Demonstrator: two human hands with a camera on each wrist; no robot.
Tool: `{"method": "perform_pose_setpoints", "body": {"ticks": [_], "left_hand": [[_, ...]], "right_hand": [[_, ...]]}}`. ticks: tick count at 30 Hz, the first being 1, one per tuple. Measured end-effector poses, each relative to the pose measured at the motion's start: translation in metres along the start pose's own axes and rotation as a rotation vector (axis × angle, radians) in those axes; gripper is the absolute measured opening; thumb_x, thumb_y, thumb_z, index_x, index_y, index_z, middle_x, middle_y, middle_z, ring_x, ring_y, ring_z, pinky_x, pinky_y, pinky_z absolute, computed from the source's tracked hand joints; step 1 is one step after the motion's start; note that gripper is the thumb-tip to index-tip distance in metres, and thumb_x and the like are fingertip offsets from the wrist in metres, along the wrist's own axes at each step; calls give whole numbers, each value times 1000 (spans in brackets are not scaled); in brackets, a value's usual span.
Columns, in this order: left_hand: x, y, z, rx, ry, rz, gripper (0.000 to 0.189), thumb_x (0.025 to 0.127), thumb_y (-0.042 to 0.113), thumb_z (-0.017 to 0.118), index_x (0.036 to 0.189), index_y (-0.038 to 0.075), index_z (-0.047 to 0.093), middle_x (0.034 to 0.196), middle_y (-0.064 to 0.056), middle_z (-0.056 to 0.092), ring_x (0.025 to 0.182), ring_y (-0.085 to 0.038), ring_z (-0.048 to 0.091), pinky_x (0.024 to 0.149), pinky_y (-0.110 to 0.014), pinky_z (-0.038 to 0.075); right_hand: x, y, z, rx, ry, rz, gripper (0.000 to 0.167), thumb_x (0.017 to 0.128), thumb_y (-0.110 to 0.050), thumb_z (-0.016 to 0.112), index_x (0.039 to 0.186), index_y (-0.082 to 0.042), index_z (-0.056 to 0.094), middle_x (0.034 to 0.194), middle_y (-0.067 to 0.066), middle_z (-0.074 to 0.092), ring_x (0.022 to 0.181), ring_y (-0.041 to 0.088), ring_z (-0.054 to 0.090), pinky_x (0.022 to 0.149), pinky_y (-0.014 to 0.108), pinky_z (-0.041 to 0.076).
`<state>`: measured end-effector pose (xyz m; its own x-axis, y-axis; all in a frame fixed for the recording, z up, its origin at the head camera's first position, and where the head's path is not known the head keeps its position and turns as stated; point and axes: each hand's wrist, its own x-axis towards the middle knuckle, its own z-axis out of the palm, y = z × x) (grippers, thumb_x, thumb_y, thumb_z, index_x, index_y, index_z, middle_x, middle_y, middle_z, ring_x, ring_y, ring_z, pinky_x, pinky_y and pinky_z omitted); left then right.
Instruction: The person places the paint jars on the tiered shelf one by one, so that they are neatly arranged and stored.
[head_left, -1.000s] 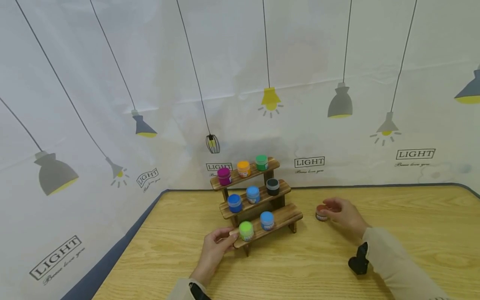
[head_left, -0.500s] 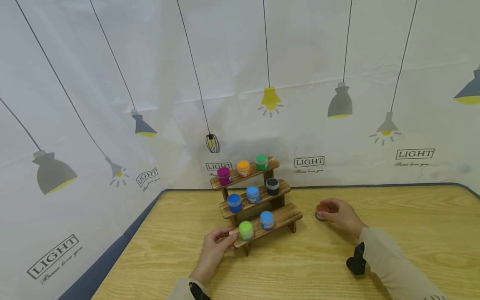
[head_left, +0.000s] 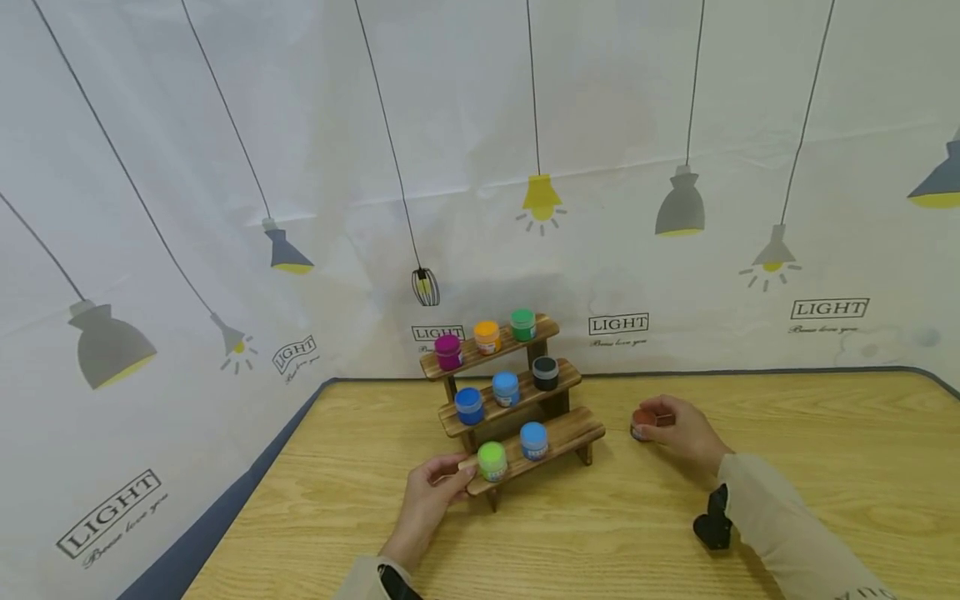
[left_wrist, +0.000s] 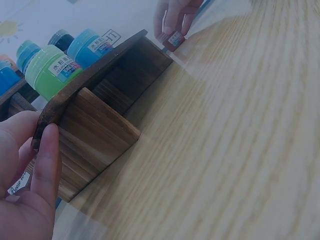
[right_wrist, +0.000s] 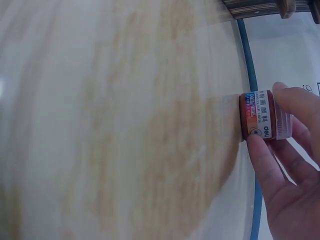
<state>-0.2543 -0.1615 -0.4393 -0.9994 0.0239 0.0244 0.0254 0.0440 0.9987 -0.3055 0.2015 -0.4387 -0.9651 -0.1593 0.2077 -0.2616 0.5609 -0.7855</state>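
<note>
A three-step wooden display rack [head_left: 577, 427] stands on the table, holding small paint jars. My left hand [head_left: 429, 502] pinches the left end of its lowest step, thumb and fingers around the board edge in the left wrist view. Right beside that hand sits a lime green jar [head_left: 492, 462], with a light blue jar [head_left: 534, 442] farther along the same step. To the right of the rack, my right hand [head_left: 686, 435] grips a reddish-brown paint jar [right_wrist: 259, 116] by its sides. That jar is upright at the tabletop, its label showing in the right wrist view.
On the middle step are a dark blue jar [head_left: 469, 407], another light blue jar [head_left: 506, 389] and a black jar [head_left: 545, 374]. Purple [head_left: 448, 353], orange [head_left: 487, 338] and green [head_left: 523, 326] jars line the top step. A lamp-printed backdrop [head_left: 615, 267] rises behind the wooden table [head_left: 600, 542].
My right hand's fingers have settled closer around the brown jar, and the wrist has shifted slightly left. The left hand and the rack stay put.
</note>
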Motion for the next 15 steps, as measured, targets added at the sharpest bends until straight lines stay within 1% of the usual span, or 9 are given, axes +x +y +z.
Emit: {"method": "perform_pose_setpoints", "body": {"ticks": [4,10,15], "left_hand": [[0,0,0,2,-2,-1,39,79,14,67,110,-8,56,89,-6,57,72,-9,56,61,-22,51],[-1,1,0,8,0,-4,39,80,15,67,110,-7,57,89,-6,56,72,-10,56,61,-22,51],[-1,0,0,7,0,2,39,80,15,67,110,-7,56,90,-7,56,72,-9,56,61,-23,51]], "right_hand": [[-1,-1,0,-5,-2,-7,41,82,-13,63,114,9,50,104,22,55,93,34,54,73,38,49],[-2,-6,-1,5,-19,-1,44,83,-17,63,116,9,49,106,22,55,95,34,53,74,37,49],[0,-14,-3,-11,-2,-33,46,83,-21,64,118,7,50,108,21,55,98,35,52,75,39,48]]}}
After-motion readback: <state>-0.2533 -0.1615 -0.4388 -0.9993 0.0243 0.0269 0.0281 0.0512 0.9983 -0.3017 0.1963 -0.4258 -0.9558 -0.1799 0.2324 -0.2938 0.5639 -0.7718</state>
